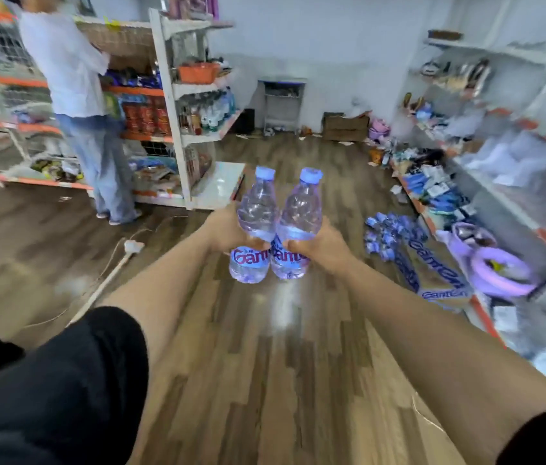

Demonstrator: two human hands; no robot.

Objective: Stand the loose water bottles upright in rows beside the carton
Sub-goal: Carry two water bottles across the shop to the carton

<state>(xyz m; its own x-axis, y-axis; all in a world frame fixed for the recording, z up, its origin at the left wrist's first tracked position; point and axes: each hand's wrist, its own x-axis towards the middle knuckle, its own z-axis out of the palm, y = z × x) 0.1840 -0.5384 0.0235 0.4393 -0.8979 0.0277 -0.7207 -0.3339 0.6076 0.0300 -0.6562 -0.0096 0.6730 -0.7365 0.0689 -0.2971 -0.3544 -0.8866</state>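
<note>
The left hand (226, 229) and right hand (327, 248) cover part of the labels on the left bottle (256, 213) and right bottle (300, 213), so the print reads only in part. The floor bottles (387, 234) smear into a blur and cannot be counted. The carton (439, 278) is streaked by blur. The top edge cuts off the standing person (74, 78).

I read "Gante" in red letters on the left water bottle (250, 260), and only "ante" on the right water bottle (290, 260). The carton (439, 283) carries "Ganten" in blue along its side and end.
</note>
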